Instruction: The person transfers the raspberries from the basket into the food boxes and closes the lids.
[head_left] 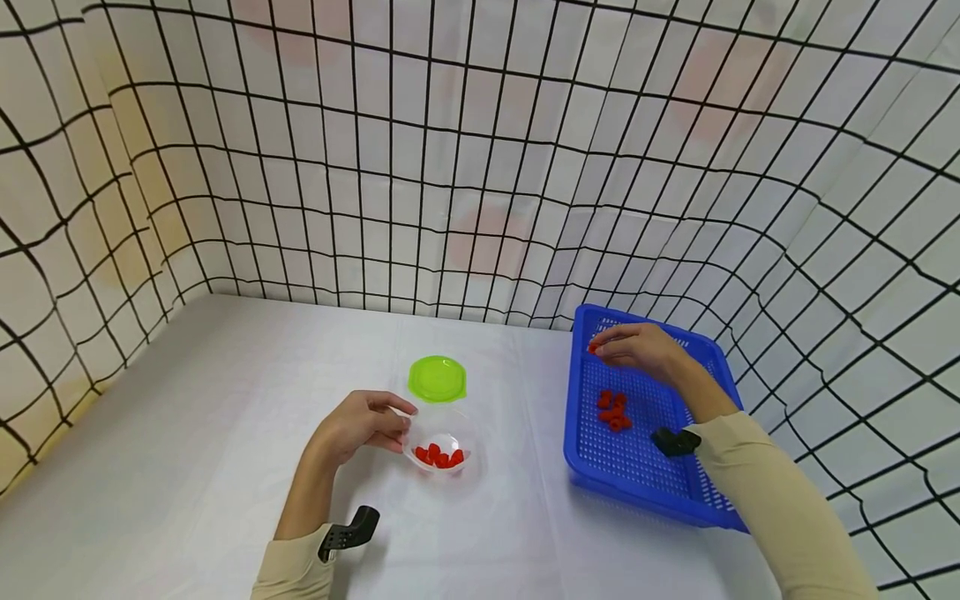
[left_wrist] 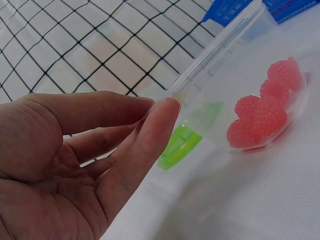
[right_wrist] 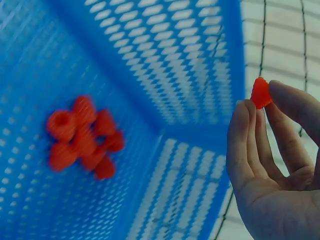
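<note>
My left hand pinches the rim of a clear plastic bowl, which looks tilted in the left wrist view. Several red raspberries lie together in its bottom. Over the far part of the blue basket, my right hand holds one raspberry between thumb and fingertips. A cluster of several more raspberries sits on the basket floor, below and apart from that hand.
A bright green lid lies on the white cloth just behind the bowl. Black netting rises along the back and both sides of the table, close behind the basket.
</note>
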